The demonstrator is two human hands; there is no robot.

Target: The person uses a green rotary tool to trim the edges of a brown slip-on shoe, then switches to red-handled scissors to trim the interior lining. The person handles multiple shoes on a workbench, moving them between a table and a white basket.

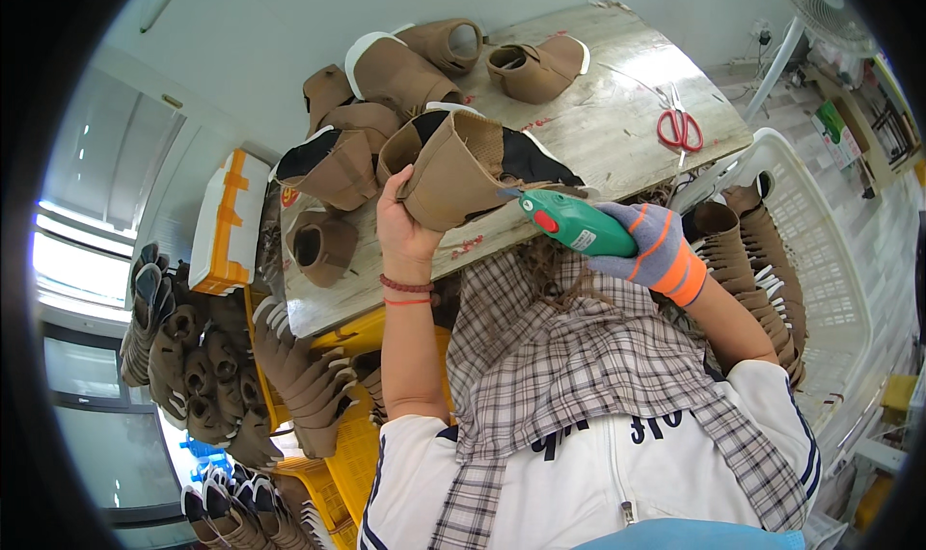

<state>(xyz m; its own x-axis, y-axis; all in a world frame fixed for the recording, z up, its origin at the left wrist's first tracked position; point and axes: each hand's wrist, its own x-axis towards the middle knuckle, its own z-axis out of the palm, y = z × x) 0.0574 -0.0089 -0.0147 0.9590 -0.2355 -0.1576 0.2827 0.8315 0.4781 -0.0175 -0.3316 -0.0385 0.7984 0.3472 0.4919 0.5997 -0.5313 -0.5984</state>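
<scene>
My left hand (409, 226), bare and with red bracelets at the wrist, grips a brown shoe upper (453, 174) by its side. The upper has a black lining and a white edge, and is held tilted over the table's near edge. In my right hand (658, 253), which wears a grey and orange striped glove, is a green pair of electric scissors (579, 224) with a red button. Its blade end points left and meets the lower edge of the upper; whether it is cutting I cannot tell. More brown shoe uppers (400, 73) lie just beyond my left hand.
On the worn wooden table (617, 87) lie red-handled scissors (680, 131) and another upper (537, 68). Stacked uppers fill a white basket (839, 290) at right and yellow crates (352, 454) at lower left. A white box with orange tape (231, 222) stands left; a fan (830, 10) far right.
</scene>
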